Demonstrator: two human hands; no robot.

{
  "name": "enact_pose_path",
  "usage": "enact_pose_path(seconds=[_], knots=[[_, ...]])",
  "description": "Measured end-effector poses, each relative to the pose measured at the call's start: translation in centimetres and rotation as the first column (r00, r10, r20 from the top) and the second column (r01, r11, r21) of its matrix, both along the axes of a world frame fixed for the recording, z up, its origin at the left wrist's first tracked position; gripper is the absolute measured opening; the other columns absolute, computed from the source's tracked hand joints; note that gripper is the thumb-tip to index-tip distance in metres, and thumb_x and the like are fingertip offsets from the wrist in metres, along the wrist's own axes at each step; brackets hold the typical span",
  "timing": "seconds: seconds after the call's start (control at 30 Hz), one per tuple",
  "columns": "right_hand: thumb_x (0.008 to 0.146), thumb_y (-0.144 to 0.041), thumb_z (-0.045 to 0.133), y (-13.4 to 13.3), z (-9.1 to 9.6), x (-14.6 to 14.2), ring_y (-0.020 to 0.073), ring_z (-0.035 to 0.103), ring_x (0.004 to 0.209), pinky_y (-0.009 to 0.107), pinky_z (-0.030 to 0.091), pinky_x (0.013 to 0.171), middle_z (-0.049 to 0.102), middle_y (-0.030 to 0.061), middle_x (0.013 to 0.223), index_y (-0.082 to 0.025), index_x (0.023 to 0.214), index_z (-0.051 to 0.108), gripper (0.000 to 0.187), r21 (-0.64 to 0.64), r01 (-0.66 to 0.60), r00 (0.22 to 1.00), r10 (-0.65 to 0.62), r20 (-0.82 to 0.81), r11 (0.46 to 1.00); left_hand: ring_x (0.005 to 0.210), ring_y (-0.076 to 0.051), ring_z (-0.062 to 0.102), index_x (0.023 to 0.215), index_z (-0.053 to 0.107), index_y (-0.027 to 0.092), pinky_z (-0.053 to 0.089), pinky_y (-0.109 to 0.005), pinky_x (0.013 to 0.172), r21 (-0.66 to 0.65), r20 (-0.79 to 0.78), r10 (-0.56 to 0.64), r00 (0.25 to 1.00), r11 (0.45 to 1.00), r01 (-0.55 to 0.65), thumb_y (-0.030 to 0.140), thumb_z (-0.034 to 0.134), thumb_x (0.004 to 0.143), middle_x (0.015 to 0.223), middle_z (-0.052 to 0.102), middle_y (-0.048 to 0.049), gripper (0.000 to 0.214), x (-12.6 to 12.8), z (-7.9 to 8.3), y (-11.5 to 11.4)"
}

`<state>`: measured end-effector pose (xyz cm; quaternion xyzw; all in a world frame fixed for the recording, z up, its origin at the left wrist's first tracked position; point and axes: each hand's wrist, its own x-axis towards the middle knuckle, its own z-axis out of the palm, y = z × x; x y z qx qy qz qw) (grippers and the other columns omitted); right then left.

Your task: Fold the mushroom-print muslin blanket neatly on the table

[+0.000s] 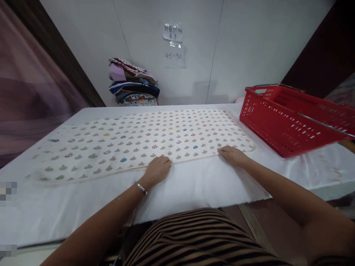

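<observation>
A cream cloth (166,138) printed with small grey, red, blue and yellow shapes lies spread over the white-covered table (91,207). It is long, with rounded corners, and looks mostly flat. My left hand (158,169), with a silver bracelet at its wrist, grips the cloth's near edge around the middle, fingers curled. Further right along that same edge, my right hand (233,155) pinches the cloth close to its right end. The fingertips of both hands are partly hidden.
A red plastic basket (280,129) with metal handles stands at the table's right. Behind the far edge is a stack of folded fabrics (134,83) against the white wall (244,44). Paper notes (173,55) hang there. A pinkish sheer curtain (30,85) hangs at left.
</observation>
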<state>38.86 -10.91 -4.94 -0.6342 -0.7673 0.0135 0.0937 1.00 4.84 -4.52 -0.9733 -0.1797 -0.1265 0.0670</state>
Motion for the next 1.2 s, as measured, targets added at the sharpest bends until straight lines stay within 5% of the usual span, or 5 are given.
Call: enact_pose_path(seconds=[0.4, 0.63, 0.93, 1.2], knots=[[0.085, -0.014, 0.037, -0.9, 1.7, 0.7, 0.0214, 0.056, 0.093, 0.031, 0.044, 0.078, 0.063, 0.0093, 0.102, -0.02, 0.103, 0.065, 0.034, -0.072, 0.054, 0.997, -0.049, 0.067, 0.996, 0.074, -0.019, 0.051, 0.079, 0.058, 0.013, 0.038, -0.033, 0.069, 0.128, -0.126, 0.003, 0.992, 0.992, 0.014, 0.003, 0.038, 0.085, 0.079, 0.057, -0.0072, 0.023, 1.2, 0.3, -0.2], [0.083, -0.011, 0.039, -2.5, 1.8, 0.7, 0.0205, 0.056, 0.089, 0.03, 0.042, 0.076, 0.064, 0.0085, 0.094, -0.021, 0.09, 0.067, 0.03, -0.13, 0.038, 0.998, -0.03, 0.062, 0.991, 0.073, -0.017, 0.052, 0.075, 0.057, 0.014, 0.039, -0.032, 0.07, 0.064, -0.104, 0.011, 0.995, 0.998, -0.004, 0.004, 0.039, 0.083, 0.078, 0.058, -0.0057, 0.022, 1.9, -0.2, -0.6], [0.087, -0.014, 0.039, -1.7, 0.7, -0.8, 0.0222, 0.055, 0.09, 0.034, 0.04, 0.08, 0.063, 0.0099, 0.1, -0.019, 0.103, 0.063, 0.029, 0.011, 0.015, 0.969, -0.018, 0.248, 1.0, 0.087, -0.02, 0.052, 0.1, 0.056, 0.017, 0.039, -0.034, 0.075, 0.067, -0.074, -0.019, 0.997, 0.997, 0.024, 0.007, 0.036, 0.089, 0.096, 0.06, -0.0068, 0.025, 3.0, -0.8, -0.9], [0.087, -0.012, 0.035, 0.9, -1.3, -5.1, 0.023, 0.055, 0.093, 0.036, 0.042, 0.079, 0.062, 0.0103, 0.106, -0.021, 0.114, 0.059, 0.037, 0.162, -0.105, 0.982, 0.077, 0.171, 0.981, 0.086, -0.019, 0.052, 0.098, 0.055, 0.014, 0.039, -0.034, 0.078, 0.056, -0.058, -0.054, 0.997, 0.997, 0.058, 0.007, 0.041, 0.087, 0.093, 0.06, -0.0082, 0.019, 5.0, -1.6, -1.5]])
